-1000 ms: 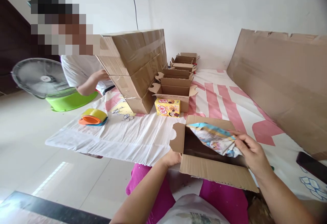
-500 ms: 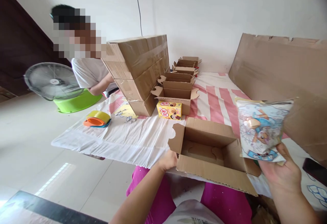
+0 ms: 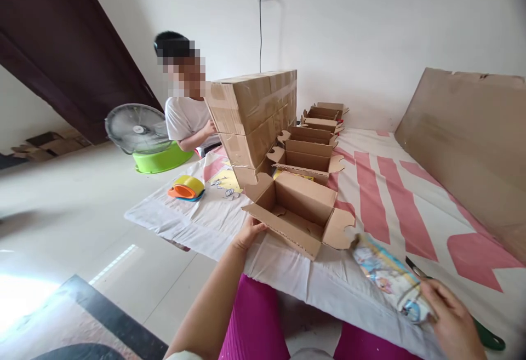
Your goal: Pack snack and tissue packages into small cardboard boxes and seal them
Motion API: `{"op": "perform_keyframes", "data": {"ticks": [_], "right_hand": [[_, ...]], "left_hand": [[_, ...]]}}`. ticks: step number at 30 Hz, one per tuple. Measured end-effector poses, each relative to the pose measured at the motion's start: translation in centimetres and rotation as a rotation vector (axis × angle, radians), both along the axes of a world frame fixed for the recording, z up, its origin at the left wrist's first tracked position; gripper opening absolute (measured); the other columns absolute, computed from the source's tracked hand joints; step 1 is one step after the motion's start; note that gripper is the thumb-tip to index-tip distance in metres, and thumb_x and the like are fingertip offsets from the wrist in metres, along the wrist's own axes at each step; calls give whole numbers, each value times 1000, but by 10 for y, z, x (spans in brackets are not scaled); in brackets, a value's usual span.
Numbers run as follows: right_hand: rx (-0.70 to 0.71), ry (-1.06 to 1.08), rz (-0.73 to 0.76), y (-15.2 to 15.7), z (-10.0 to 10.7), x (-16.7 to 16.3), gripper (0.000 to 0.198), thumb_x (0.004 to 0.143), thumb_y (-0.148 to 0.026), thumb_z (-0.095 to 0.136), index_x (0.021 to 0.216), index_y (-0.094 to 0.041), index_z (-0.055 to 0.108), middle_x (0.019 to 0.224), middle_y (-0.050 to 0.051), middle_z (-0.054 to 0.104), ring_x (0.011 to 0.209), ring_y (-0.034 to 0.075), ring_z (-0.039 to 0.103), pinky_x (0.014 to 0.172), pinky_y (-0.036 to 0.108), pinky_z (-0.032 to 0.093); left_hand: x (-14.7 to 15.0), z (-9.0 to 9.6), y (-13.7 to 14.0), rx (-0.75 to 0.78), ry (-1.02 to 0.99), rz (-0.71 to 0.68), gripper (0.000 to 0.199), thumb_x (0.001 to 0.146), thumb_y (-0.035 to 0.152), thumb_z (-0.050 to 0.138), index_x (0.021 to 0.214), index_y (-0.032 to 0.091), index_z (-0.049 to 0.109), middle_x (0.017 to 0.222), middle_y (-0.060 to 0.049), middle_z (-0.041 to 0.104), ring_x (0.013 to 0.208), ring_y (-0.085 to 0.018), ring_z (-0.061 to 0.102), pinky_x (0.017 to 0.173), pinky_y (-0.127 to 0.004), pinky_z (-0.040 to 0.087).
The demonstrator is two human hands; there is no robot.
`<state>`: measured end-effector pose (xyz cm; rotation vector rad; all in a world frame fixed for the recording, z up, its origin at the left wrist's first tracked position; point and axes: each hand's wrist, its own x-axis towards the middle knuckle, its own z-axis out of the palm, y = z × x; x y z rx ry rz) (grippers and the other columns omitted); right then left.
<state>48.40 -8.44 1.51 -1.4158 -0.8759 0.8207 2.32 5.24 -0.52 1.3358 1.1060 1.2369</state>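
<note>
My left hand [image 3: 249, 232] is closed on the lower left corner of an open cardboard box [image 3: 304, 190], which sits tilted on the cloth with its flaps up and no contents visible. At the front right, my right hand [image 3: 454, 316] grips one end of a printed snack bag [image 3: 388, 283], blue and white with a cartoon figure; the bag is slightly blurred and tilted down. Its far end is close to the box's right flap. Beside and partly behind that hand lies a knife with a green handle [image 3: 489, 336].
Several open cardboard boxes [image 3: 308, 154] stand in a row behind, hiding most of a yellow packet [image 3: 302, 175]. Left of them rises a stack of taped cartons [image 3: 255, 113]. Tape rings [image 3: 186, 187], a person [image 3: 189, 119], a fan [image 3: 137, 130] and a cardboard sheet [image 3: 472, 146] surround the table.
The box has been pushed forward and left, now covering most of the yellow packet. My right hand has lowered the bag from upright to a slant. The view has shifted left.
</note>
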Motion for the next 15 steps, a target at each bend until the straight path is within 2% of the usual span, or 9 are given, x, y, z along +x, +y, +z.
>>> {"op": "perform_keyframes", "data": {"ticks": [5, 10, 15], "right_hand": [[-60, -86, 93, 4, -30, -12, 47, 74, -66, 63, 81, -20, 73, 86, 10, 74, 83, 28, 69, 70, 33, 59], [-64, -147, 135, 6, -36, -7, 50, 78, -66, 57, 86, -20, 73, 91, 12, 75, 89, 31, 69, 78, 39, 59], [-51, -159, 133, 5, -41, -5, 47, 80, -63, 57, 89, -20, 74, 93, 11, 75, 89, 30, 70, 80, 40, 59]], "left_hand": [[7, -1, -4, -37, 139, 29, 60, 44, 45, 89, 91, 16, 66, 94, -9, 74, 99, -33, 67, 92, -45, 53], [8, -1, -6, -43, 259, 65, 64, 43, 39, 90, 98, 16, 66, 107, -11, 72, 112, -35, 62, 100, -48, 49], [7, -4, -5, -36, 316, 82, 64, 45, 39, 89, 100, 16, 66, 107, -12, 71, 116, -36, 60, 102, -49, 48]]}}
